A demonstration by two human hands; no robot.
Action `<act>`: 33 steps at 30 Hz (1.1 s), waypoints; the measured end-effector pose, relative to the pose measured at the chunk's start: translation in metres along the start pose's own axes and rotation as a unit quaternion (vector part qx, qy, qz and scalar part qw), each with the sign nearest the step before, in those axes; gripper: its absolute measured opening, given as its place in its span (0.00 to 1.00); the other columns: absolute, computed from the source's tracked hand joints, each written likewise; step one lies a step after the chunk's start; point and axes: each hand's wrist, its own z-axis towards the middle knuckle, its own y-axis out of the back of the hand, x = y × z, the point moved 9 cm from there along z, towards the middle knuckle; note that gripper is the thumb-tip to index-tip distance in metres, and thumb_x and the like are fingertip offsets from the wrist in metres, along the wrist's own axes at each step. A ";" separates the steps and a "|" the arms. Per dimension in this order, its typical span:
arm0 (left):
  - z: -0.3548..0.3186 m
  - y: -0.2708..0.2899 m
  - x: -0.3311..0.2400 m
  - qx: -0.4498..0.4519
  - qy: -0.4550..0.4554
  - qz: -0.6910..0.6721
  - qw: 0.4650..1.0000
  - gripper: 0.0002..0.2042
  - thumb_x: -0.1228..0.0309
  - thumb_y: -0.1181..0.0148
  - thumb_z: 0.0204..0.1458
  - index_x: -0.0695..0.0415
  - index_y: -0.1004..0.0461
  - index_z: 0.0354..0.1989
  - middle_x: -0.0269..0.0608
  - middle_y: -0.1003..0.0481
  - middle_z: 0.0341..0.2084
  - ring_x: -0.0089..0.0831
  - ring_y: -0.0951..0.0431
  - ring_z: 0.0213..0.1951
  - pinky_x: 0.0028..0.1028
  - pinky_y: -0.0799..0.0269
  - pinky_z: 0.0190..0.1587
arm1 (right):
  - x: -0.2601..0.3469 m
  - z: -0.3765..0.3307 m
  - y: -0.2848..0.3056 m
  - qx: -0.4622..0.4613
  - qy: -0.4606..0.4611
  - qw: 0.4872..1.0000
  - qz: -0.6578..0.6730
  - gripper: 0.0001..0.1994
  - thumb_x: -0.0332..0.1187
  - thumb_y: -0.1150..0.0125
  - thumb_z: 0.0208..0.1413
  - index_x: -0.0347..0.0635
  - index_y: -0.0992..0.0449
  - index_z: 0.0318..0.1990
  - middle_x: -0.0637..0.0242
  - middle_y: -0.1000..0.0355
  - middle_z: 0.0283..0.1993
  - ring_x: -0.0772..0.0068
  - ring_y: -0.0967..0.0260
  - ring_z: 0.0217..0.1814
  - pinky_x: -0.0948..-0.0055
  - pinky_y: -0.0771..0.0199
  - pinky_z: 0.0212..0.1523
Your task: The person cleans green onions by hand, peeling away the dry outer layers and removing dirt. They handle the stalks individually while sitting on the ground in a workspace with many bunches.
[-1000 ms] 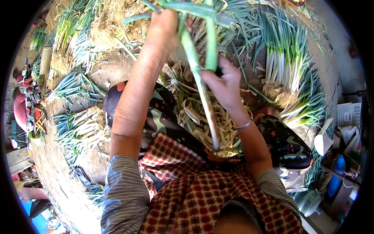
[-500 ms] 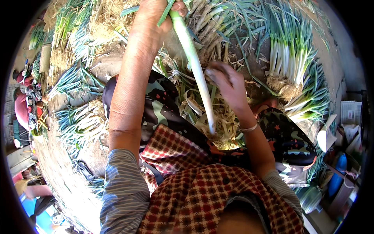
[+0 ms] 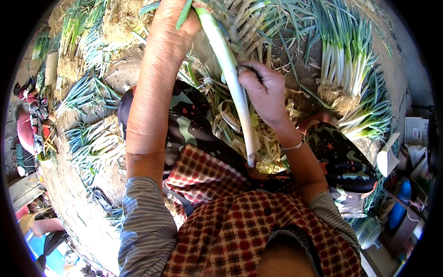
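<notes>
A thick leek (image 3: pixel 235 87) slants down between my knees, its green part up at the top edge and its white root end low above my lap. My left hand (image 3: pixel 177 16) is closed round its green upper part; the fingers are partly cut off by the frame's edge. My right hand (image 3: pixel 264 87) is closed in a pinch beside the stalk. From its fingertips a dull greenish outer leaf (image 3: pixel 228 27) runs up toward the leek's top, apart from the pale stem. Peeled leaves and dry scraps (image 3: pixel 226 120) lie beneath.
Bundled leeks with roots (image 3: pixel 341 69) lie to the right, and more leeks (image 3: pixel 94 147) lie to the left. A loose pile (image 3: pixel 258 27) is ahead. A person in pink (image 3: pixel 27 129) is at far left. A blue bottle (image 3: pixel 400 203) and a white crate (image 3: pixel 416 130) are at right.
My right hand has moved slightly left and up against the leek and now pinches an outer leaf, which is drawn away from the stem. My left hand has shifted a little left.
</notes>
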 end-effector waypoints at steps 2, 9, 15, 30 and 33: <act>0.002 0.000 0.000 0.009 0.001 -0.016 1.000 0.16 0.52 0.46 0.53 0.53 0.34 0.28 0.30 0.37 0.14 0.22 0.39 0.15 0.23 0.39 0.16 | -0.018 -0.001 -0.001 -0.013 -0.041 0.998 0.052 0.10 0.32 0.47 0.55 0.33 0.25 0.29 0.63 0.29 0.22 0.76 0.35 0.15 0.79 0.33 0.15; 0.004 -0.004 0.011 0.056 0.026 -0.105 0.992 0.17 0.52 0.41 0.49 0.54 0.33 0.29 0.31 0.37 0.15 0.25 0.37 0.17 0.26 0.38 0.17 | -0.047 -0.074 -0.093 0.253 -0.553 0.469 0.641 0.18 0.37 0.44 0.53 0.27 0.34 0.41 0.60 0.32 0.21 0.75 0.34 0.21 0.82 0.41 0.11; 0.004 -0.009 0.014 0.153 0.093 -0.116 0.977 0.18 0.51 0.39 0.47 0.53 0.32 0.27 0.33 0.34 0.16 0.27 0.36 0.18 0.26 0.37 0.18 | -0.145 -0.158 -0.063 0.275 -0.436 0.843 0.150 0.12 0.36 0.48 0.55 0.34 0.27 0.32 0.61 0.28 0.24 0.71 0.30 0.25 0.76 0.30 0.21; 0.028 0.046 -0.078 -0.062 -0.158 0.134 0.976 0.08 0.64 0.54 0.59 0.55 0.33 0.36 0.36 0.30 0.20 0.27 0.29 0.21 0.26 0.30 0.23 | -0.048 -0.081 -0.003 0.212 -0.348 0.869 0.280 0.20 0.42 0.58 0.63 0.31 0.28 0.42 0.62 0.33 0.20 0.78 0.38 0.16 0.78 0.37 0.17; 0.010 0.027 -0.076 -0.080 -0.130 0.160 0.975 0.09 0.63 0.53 0.59 0.56 0.34 0.38 0.37 0.30 0.20 0.30 0.29 0.21 0.28 0.29 0.24 | -0.026 -0.056 -0.003 0.206 -0.300 0.916 0.170 0.20 0.41 0.55 0.62 0.29 0.27 0.39 0.65 0.34 0.17 0.79 0.40 0.12 0.80 0.42 0.12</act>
